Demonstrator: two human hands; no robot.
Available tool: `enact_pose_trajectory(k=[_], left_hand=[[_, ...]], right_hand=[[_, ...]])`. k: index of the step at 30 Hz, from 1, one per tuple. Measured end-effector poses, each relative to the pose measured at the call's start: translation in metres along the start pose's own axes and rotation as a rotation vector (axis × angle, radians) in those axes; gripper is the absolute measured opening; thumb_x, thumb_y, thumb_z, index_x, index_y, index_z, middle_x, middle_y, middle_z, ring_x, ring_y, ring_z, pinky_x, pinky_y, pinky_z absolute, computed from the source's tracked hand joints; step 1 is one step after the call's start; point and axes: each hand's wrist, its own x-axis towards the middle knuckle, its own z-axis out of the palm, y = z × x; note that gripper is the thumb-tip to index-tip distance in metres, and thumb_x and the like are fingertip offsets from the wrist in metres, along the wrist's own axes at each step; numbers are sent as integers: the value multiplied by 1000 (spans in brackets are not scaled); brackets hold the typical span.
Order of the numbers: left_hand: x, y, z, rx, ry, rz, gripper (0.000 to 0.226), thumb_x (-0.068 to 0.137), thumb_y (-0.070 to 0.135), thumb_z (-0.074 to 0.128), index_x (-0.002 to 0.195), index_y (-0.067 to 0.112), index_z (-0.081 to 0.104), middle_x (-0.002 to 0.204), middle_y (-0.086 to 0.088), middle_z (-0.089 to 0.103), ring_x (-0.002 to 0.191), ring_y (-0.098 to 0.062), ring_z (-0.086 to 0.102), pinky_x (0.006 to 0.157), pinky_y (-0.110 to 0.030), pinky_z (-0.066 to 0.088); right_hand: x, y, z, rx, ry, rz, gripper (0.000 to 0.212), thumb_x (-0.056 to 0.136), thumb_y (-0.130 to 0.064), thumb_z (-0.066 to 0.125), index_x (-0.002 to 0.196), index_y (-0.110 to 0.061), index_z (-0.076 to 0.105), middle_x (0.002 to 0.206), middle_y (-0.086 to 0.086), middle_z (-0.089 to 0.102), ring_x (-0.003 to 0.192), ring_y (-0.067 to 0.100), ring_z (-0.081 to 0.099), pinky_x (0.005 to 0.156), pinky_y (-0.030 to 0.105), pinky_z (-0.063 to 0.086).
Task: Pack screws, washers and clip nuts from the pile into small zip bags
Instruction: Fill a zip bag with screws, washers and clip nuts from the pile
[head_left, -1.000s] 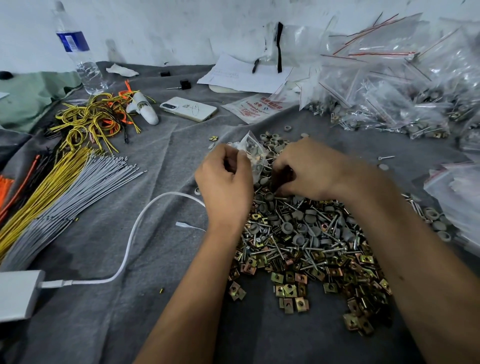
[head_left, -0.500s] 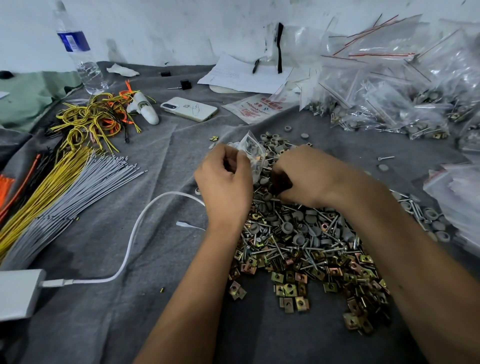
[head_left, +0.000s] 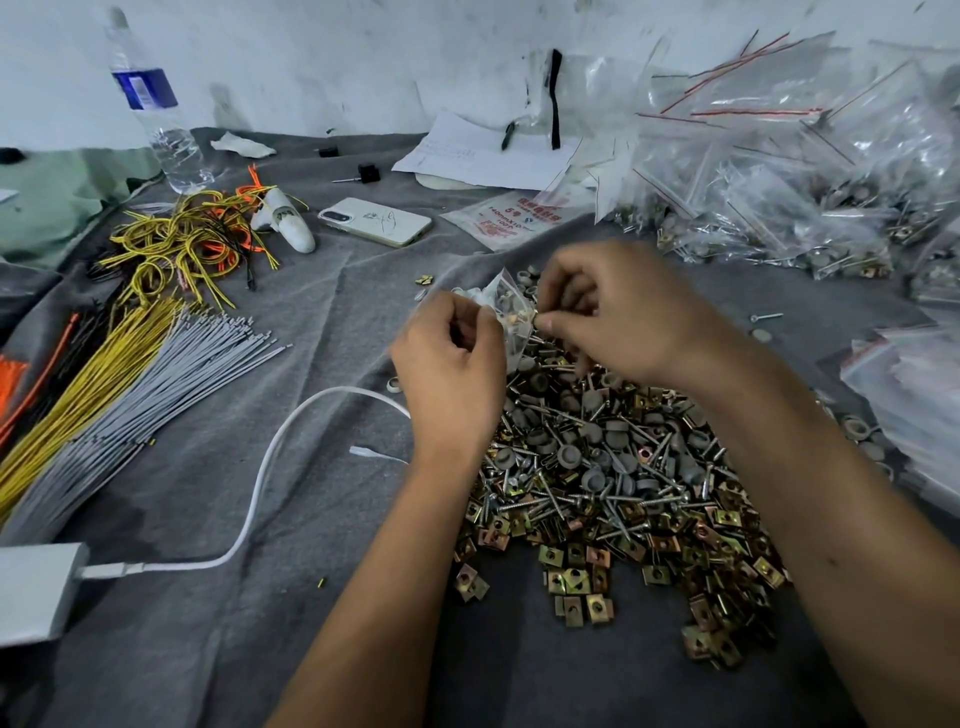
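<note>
A pile of screws, grey washers and brass clip nuts (head_left: 618, 483) lies on the grey cloth in front of me. My left hand (head_left: 452, 369) grips a small clear zip bag (head_left: 506, 312) that holds a few parts, just above the pile's far edge. My right hand (head_left: 623, 317) is at the bag's mouth, thumb and forefinger pinching a small part that I cannot make out. A heap of filled zip bags (head_left: 810, 197) lies at the back right.
Bundles of yellow and grey wires (head_left: 104, 384) lie on the left. A white cable (head_left: 270, 467) runs from a white box (head_left: 36, 592). A phone (head_left: 374, 221), a water bottle (head_left: 156, 104), papers (head_left: 483, 156) and empty bags (head_left: 914, 384) are around.
My right hand has lifted from the pile up to the mouth of the bag. The left hand keeps the bag in about the same place.
</note>
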Motion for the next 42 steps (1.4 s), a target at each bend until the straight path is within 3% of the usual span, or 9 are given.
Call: enact_pose_trajectory(k=[5,10,13,16,23,29,31,38,42], left_hand=[[0,-2,0,9,-14,15,18,91,14,63,75,8,63,67,-7,65,68,-28,64,66,-47,51],[0,0,-1,-5,70,-19,20,91,13,63,71,14,62,61,4,61,58,-7,54,55,-19,40],[0,0,-1,-6,106,-38,20,92,13,62,72,15,62,62,6,62,59,-8,55,55,-21,41],[0,-1,-2,-12,117,-34,18,92,11,62,73,12,63,63,7,61,59,-5,53,55,-17,39],[0,-1,-2,-14,101,-36,18,92,13,63,75,12,63,64,5,63,59,-8,55,56,-18,40],[1,-1,-2,-10,91,-28,18,91,12,63,74,14,63,65,6,62,60,-5,53,56,-17,39],[0,-1,-2,-9,85,-29,18,91,12,63,74,13,63,64,7,61,59,-5,53,56,-15,37],[-1,0,-1,-11,47,-28,19,92,13,62,73,14,63,63,3,62,57,-9,53,52,-16,38],[0,0,0,3,22,0,17,92,13,62,74,12,63,65,-3,64,63,-21,60,57,-33,48]], right_hand=[[12,-12,10,-17,78,-73,11,85,-16,83,93,-19,76,75,-11,70,59,-7,65,53,6,45],[9,-3,3,-34,153,-84,11,83,-20,84,84,-24,73,73,-15,68,65,-6,64,57,7,47],[9,1,2,-313,-110,-81,21,81,-21,85,96,-32,75,77,-24,61,65,-8,59,59,5,37],[9,3,15,-492,-322,-116,30,81,-16,82,108,-24,73,97,-11,62,89,9,63,76,20,44],[10,6,20,-496,-227,-141,22,80,-12,80,95,-23,70,100,-3,68,94,18,66,82,32,50],[10,15,8,-307,-152,-109,19,84,-21,82,99,-30,76,90,-20,67,78,-11,57,72,14,42],[9,17,4,-250,-133,-77,15,87,-21,80,96,-31,74,87,-22,67,75,-9,60,73,18,49],[8,16,-7,-205,-53,-17,15,81,-22,86,87,-30,75,75,-17,66,69,-14,59,56,3,41],[12,3,0,-140,95,-113,12,85,-24,82,96,-26,79,78,-18,68,71,-7,63,64,8,48]])
